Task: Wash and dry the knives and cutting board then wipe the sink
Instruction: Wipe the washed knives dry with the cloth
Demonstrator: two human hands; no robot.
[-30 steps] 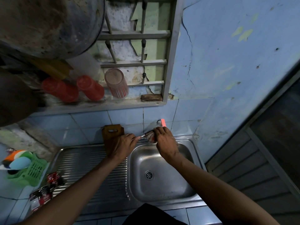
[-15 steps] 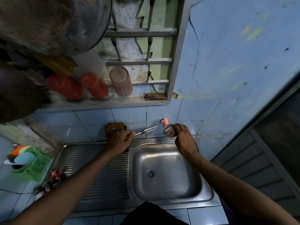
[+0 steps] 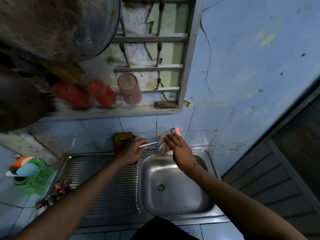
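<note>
Cloth (image 3: 162,143) back onto knife (image 3: 150,144); L hand (image 3: 133,149) grips handle, R hand (image 3: 180,149) wraps cloth round blade.

Setting: home kitchen. Evidence: steel sink (image 3: 176,186) with ribbed drainboard (image 3: 107,184) lower centre; tiled wall; cups (image 3: 102,92) on window ledge; pot (image 3: 57,26) upper left.

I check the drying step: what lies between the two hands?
In the head view, the knife and cloth bridge the left hand and right hand.
</note>
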